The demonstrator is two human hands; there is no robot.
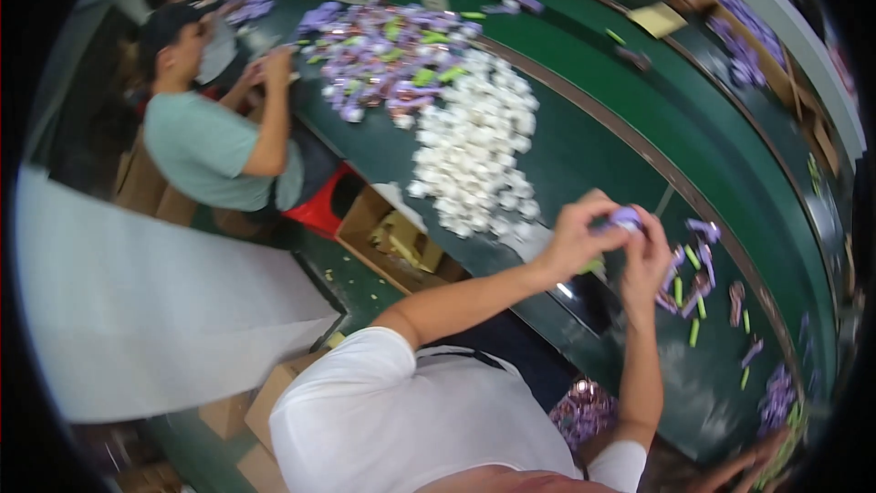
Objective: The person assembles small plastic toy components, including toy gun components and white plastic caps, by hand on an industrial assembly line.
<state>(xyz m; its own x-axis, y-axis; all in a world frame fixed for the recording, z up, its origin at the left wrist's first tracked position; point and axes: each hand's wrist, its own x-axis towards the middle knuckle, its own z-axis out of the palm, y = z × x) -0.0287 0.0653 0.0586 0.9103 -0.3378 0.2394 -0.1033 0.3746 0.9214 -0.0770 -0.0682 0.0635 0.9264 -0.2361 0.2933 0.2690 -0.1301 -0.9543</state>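
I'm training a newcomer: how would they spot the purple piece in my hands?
On the green worktable, find the white heap. To its lower right, your left hand and right hand hold the small purple piece between them, unlike the purple parts lying nearby.

Hands of the wearer, two: left hand, right hand; purple piece at their fingers, one; lime-green strips loose to the right, at least six; purple pieces loose among them, several, overlapping, exact count unclear; white pieces, one heap, too many to count; mixed purple-and-lime heap, one, uncountable within; red seat, one; yellow sheet, one; co-workers at left, two.
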